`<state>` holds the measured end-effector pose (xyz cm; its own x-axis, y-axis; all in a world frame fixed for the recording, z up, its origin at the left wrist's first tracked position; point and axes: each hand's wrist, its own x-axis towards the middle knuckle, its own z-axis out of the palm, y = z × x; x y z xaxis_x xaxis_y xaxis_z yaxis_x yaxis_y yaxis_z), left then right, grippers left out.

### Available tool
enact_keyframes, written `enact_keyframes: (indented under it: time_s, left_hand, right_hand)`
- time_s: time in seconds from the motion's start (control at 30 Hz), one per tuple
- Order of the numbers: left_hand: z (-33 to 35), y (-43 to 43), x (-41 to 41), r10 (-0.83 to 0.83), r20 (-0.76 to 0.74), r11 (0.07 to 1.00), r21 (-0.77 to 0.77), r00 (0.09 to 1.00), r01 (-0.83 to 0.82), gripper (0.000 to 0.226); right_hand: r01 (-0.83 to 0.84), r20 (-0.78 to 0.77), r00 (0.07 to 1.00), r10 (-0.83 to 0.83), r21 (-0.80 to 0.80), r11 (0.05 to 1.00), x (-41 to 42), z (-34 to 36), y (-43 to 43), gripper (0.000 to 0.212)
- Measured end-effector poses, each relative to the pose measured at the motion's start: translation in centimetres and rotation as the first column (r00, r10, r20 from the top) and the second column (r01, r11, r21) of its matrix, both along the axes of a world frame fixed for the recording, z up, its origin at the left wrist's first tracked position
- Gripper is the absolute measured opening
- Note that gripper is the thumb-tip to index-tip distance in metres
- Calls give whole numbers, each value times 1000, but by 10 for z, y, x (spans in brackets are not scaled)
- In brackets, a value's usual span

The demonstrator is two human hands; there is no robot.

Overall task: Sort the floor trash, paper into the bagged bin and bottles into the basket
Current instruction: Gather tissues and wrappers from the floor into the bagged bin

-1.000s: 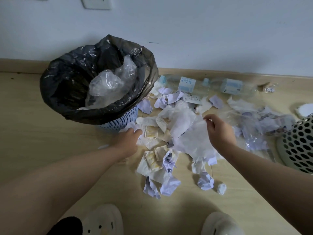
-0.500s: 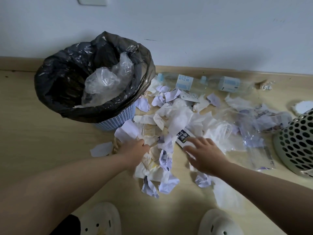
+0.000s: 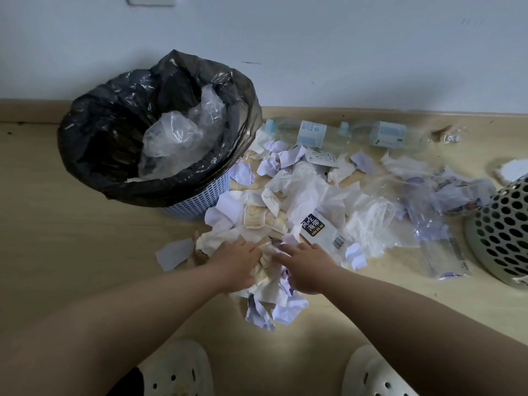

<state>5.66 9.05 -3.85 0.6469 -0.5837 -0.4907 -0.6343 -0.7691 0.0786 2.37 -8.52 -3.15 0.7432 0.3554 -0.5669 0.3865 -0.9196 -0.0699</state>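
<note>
A heap of crumpled white and lilac paper point(image 3: 303, 201) covers the floor. My left hand point(image 3: 233, 262) and my right hand point(image 3: 307, 265) press in from both sides on the near papers point(image 3: 267, 261), fingers curled round the wad. To the left stands the bin with a black bag point(image 3: 94, 147), clear plastic inside it. Two clear bottles lie along the wall, one point(image 3: 307, 135) beside the other point(image 3: 385, 134). The perforated basket point(image 3: 503, 232) is at the right edge.
A white wall with a wooden skirting runs behind. Clear plastic wrappers point(image 3: 428, 221) lie between the heap and the basket. A black-labelled packet point(image 3: 321, 228) sits just beyond my right hand. My two white shoes point(image 3: 177, 370) are at the bottom edge.
My right hand dropped the large white sheet and came down left to the near pile. Both hands closed in together on the papers there.
</note>
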Motion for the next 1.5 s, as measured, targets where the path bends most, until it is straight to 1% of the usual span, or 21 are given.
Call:
enact_keyframes:
  time_s: [0.13, 0.2, 0.27, 0.33, 0.4, 0.47, 0.53, 0.57, 0.63, 0.7, 0.8, 0.87, 0.97, 1.0, 1.03, 1.1, 1.17, 1.23, 1.3, 1.4, 1.5]
  left_hand:
    - [-3, -13, -2, 42, 55, 999, 14, 998, -43, 47]
    - [-4, -16, -3, 80, 42, 996, 27, 996, -81, 47]
    - [-5, -16, -5, 83, 63, 994, 62, 995, -87, 41]
    - [-5, -12, -7, 65, 149, 995, 71, 987, -76, 28]
    - [-2, -8, -8, 40, 241, 999, -1, 970, -41, 23]
    - [-1, -2, -10, -49, 260, 992, -103, 964, 78, 23]
    - [2, 3, -16, -166, 183, 961, -192, 969, 201, 26]
    - [4, 5, -19, -247, 121, 941, -209, 962, 267, 30]
    - [8, 10, -27, -471, 33, 862, -196, 882, 468, 36]
    - [10, 12, -32, -650, 27, 752, -118, 759, 648, 39]
    - [8, 14, -35, -739, 124, 661, -59, 662, 748, 29]
    - [6, 12, -36, -744, 157, 650, -50, 649, 758, 27]
    - [9, 6, -37, -666, 116, 733, -82, 737, 676, 23]
    - [8, 4, -37, -623, 61, 771, -116, 780, 626, 21]
    - [3, 3, -36, -546, 11, 831, -122, 838, 543, 25]
    - [1, -1, -34, -414, -79, 908, -103, 907, 405, 33]
    - [4, -9, -32, -271, -73, 949, -185, 960, 254, 32]
    - [8, -18, -28, -130, -50, 951, -290, 990, 110, 30]
    - [14, -28, -23, -17, -71, 944, -329, 997, -7, 27]
    - [20, -39, -15, 84, -95, 919, -378, 992, -114, 20]
    - [22, -47, -13, 149, -137, 868, -457, 979, -196, 16]
  right_hand:
    - [116, 5, 993, -116, 40, 993, -1, 5, -12, 38]
    - [111, -6, 994, -111, 16, 994, -2, 6, -17, 30]
    - [89, -3, 996, -89, 15, 996, -5, 6, -22, 28]
    - [121, 16, 992, -121, 37, 992, -5, 8, -25, 25]
    - [193, 56, 979, -198, 85, 977, -1, 13, -27, 20]
    - [267, 92, 954, -284, 159, 950, 5, 18, -32, 7]
    - [279, 126, 943, -309, 207, 938, 7, 23, -39, 15]
    - [248, 151, 948, -281, 203, 947, 5, 25, -44, 15]
    - [154, 189, 964, -185, 165, 974, -2, 29, -55, 11]
    - [87, 159, 981, -108, 134, 987, -12, 29, -65, 19]
    - [60, 45, 997, -67, 128, 990, -32, 23, -68, 10]
    - [45, -14, 999, -44, 91, 995, -47, 18, -68, 12]
    - [99, -86, 992, -90, 103, 990, -64, 11, -65, 9]
    - [136, -101, 987, -125, 112, 984, -68, 9, -61, 11]
    - [163, -109, 983, -150, 115, 980, -71, 4, -58, 19]
    - [169, -115, 981, -158, 86, 982, -75, -3, -53, 35]
    - [162, -115, 981, -156, 50, 986, -75, -7, -49, 36]
    - [143, -113, 984, -140, 22, 990, -72, -10, -46, 32]
    - [149, -132, 981, -142, 37, 988, -68, -9, -45, 28]
    - [183, -162, 973, -165, 98, 978, -62, -3, -49, 23]
    - [229, -116, 970, -212, 171, 958, -57, 8, -59, 27]
